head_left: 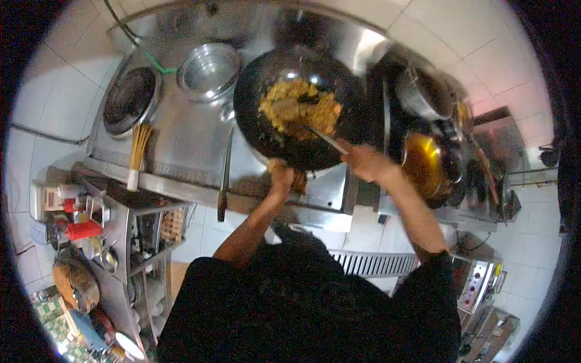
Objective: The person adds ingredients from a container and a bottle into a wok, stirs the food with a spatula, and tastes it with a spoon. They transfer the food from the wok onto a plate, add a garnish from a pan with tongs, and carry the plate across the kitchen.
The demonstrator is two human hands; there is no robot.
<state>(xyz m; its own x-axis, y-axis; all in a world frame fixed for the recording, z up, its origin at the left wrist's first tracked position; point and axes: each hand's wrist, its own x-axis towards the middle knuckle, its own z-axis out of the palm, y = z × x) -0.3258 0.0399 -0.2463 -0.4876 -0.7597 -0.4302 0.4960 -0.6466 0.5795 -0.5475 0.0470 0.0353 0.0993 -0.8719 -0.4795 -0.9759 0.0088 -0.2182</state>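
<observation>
Wok (pixel 284 130) sits over the burner on the steel bench (pixel 187 145), loaded with yellow fried food (pixel 299 109). We judge it heavy and rigid, likely hot and greasy at the rim, so the only sane grip is the near handle. Left hand (pixel 281 178) is clamped on that handle at the near edge. Right hand (pixel 363 160) is closed round a ladle (pixel 321 138); its shaft is thin, stiff and light, best held at the far end. Ladle's long axis runs from the right hand up-left into the food, working end buried in the pile. Wok handle points straight back at us. Empty steel pot (pixel 209 69) sits just beside the wok, on its left.
</observation>
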